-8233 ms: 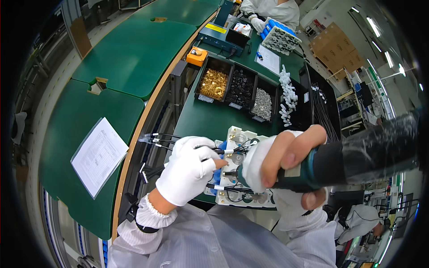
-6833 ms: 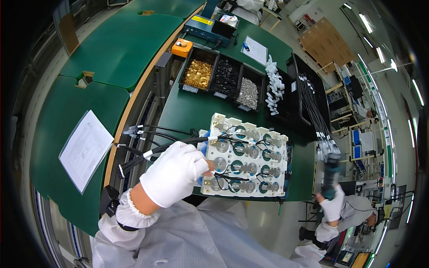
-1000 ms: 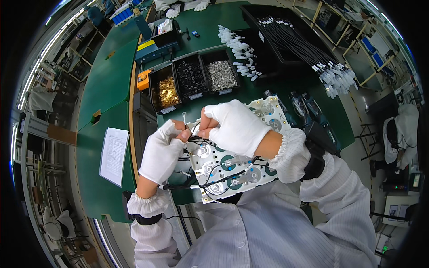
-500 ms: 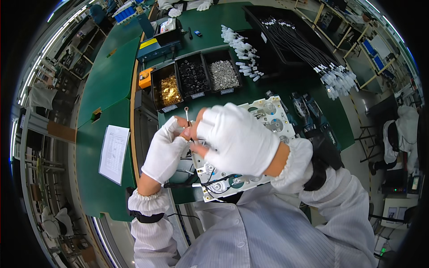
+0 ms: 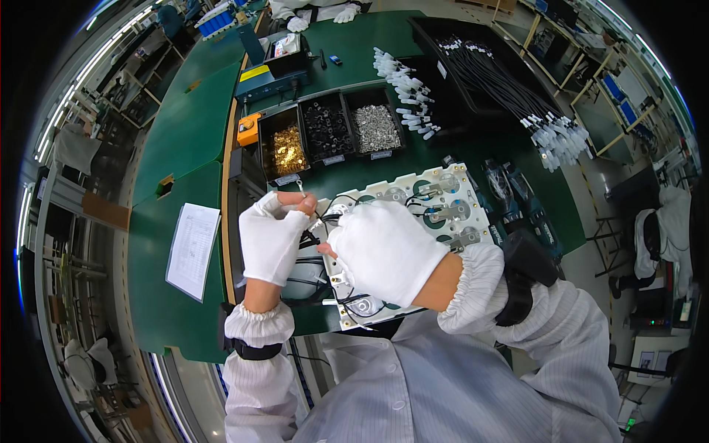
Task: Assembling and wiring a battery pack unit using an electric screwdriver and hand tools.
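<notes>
My left hand (image 5: 272,238), in a white glove with bare fingertips, pinches a thin cable end with a small ring terminal (image 5: 300,186) that sticks up past the fingertips. My right hand (image 5: 391,255), gloved the same way, is curled over the near left part of a white plate (image 5: 478,221) with round openings and metal discs. The right fingers are mostly hidden under the glove's back; what they hold cannot be made out. Black cables (image 5: 309,239) show in the gap between both hands. More black wires run over the plate's near left corner.
Beyond the plate stand bins of gold parts (image 5: 286,150), black parts (image 5: 327,131) and silver parts (image 5: 375,127). A black tray (image 5: 436,31) holds long cables. Power tools (image 5: 517,196) lie right of the plate. A paper sheet (image 5: 193,251) lies left. Another person's gloved hands (image 5: 346,14) show far off.
My hands have drawn apart; the right has moved down and closer to me, uncovering more of the plate. The left still pinches the cable end, its ring terminal now a little lower.
</notes>
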Demonstrator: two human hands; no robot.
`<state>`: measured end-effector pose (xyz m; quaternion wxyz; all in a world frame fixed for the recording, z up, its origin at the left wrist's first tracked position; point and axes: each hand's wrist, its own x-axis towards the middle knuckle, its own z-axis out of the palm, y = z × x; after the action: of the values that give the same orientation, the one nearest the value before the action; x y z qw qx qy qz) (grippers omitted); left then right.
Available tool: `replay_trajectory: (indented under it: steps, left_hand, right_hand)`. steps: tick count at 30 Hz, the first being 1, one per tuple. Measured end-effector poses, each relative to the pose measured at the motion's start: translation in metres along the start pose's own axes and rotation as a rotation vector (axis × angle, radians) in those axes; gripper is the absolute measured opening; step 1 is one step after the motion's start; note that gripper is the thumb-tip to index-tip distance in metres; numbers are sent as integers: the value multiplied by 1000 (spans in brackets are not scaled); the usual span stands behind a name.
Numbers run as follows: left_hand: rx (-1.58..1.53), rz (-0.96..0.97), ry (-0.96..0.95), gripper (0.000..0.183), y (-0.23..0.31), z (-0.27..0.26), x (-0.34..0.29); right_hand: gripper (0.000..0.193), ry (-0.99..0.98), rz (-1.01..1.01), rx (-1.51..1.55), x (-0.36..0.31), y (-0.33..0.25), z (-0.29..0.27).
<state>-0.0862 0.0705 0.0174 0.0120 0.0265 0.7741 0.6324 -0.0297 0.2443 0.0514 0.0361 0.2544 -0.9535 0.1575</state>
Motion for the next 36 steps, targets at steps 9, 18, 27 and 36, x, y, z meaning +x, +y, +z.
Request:
replay_trajectory:
  steps: [9, 18, 27, 36]
  left_hand:
    - [245, 151, 197, 20, -4, 21, 14]
    - [-6, 11, 84, 32, -27, -28, 61]
    - [1020, 204, -4, 22, -68, -40, 157]
    - [1317, 233, -49, 18, -103, 19, 188]
  right_hand:
    - [29, -33, -61, -53, 7, 1, 13]
    - [17, 145, -272, 326, -56, -15, 5]
    - [8, 190, -357, 77, -53, -24, 28]
    - [23, 145, -356, 327, -57, -15, 36]
